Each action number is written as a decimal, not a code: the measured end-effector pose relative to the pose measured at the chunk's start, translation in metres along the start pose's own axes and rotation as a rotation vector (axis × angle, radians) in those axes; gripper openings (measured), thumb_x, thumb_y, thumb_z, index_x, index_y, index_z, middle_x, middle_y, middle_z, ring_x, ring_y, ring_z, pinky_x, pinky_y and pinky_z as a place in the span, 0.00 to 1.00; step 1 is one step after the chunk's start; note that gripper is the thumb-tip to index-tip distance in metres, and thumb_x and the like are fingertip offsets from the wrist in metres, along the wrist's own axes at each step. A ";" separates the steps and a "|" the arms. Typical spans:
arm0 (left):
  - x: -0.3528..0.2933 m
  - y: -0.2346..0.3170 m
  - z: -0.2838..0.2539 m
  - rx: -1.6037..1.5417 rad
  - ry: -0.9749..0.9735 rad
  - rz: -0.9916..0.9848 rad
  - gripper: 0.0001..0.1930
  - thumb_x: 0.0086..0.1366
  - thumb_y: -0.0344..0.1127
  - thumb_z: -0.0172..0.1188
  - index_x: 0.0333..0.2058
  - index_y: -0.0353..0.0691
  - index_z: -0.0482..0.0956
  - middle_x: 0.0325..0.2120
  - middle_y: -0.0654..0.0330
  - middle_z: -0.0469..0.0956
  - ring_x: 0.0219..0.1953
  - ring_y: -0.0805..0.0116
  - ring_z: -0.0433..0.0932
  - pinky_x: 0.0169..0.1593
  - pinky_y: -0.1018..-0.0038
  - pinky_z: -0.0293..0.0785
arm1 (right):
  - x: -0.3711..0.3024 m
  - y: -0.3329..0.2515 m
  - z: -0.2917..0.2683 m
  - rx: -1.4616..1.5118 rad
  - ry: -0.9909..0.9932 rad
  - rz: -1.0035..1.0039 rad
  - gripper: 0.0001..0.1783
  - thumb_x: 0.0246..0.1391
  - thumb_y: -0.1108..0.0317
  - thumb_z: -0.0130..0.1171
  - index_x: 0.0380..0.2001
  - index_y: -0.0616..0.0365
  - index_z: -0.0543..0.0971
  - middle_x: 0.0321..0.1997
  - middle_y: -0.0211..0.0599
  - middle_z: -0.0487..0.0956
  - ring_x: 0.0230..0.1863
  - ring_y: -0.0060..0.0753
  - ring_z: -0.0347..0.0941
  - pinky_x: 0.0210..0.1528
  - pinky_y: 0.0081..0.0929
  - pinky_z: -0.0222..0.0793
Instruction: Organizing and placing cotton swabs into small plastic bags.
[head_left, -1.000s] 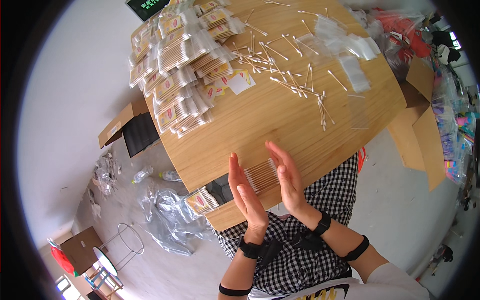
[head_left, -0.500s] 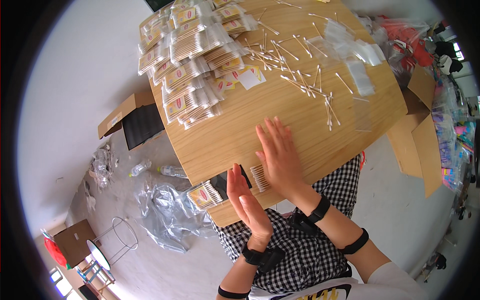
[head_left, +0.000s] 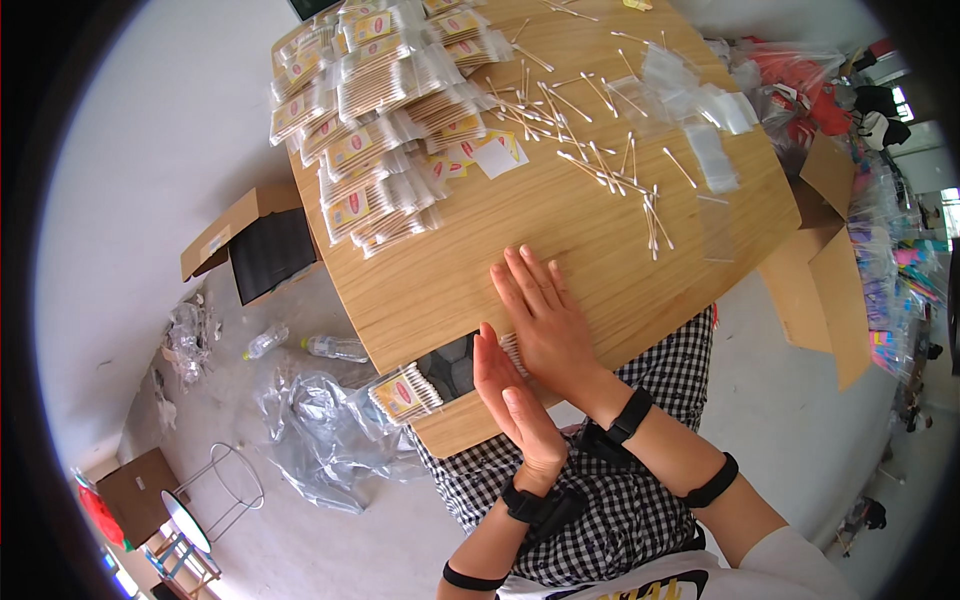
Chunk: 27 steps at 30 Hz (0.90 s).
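Note:
A small row of cotton swabs (head_left: 511, 349) lies on the wooden table, partly hidden between my two hands. My left hand (head_left: 515, 395) stands on edge at the left of the row, its fingers straight and the thumb raised. At the right, my right hand (head_left: 550, 330) is stretched out flat, palm down, beside the swabs. To the left of my left hand sits a dark flat pad (head_left: 448, 367), and a clear packet of swabs with a yellow card (head_left: 405, 393) lies by its left end at the table edge.
Stacked swab packets (head_left: 385, 90) cover the far left of the table (head_left: 430, 290). Loose swabs (head_left: 555, 115) and clear empty bags (head_left: 705, 150) lie at the far right. Open cardboard boxes (head_left: 815, 290) flank the table. Plastic sheeting (head_left: 320, 430) and bottles (head_left: 335, 348) are on the floor.
My left hand has moved right, closer to my right hand, and more of the swab row is now hidden. My right hand has shifted slightly left and toward me.

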<state>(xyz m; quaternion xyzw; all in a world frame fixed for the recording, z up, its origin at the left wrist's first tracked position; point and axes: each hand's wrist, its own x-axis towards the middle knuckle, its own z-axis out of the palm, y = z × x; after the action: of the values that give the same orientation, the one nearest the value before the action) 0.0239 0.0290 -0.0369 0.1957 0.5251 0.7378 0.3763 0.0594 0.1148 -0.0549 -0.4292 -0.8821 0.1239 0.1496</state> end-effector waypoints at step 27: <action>0.018 0.023 -0.047 1.174 -0.730 0.187 0.43 0.73 0.57 0.38 0.67 0.19 0.46 0.69 0.37 0.49 0.73 0.43 0.43 0.72 0.47 0.35 | -0.003 0.003 0.000 0.111 -0.013 0.022 0.37 0.58 0.69 0.53 0.70 0.59 0.56 0.75 0.46 0.53 0.77 0.45 0.44 0.76 0.48 0.42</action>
<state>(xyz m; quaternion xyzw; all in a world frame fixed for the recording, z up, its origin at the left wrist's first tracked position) -0.0280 0.0091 -0.0350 0.6467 0.6579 0.2482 0.2956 0.0636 0.1144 -0.0565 -0.4290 -0.8701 0.1768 0.1662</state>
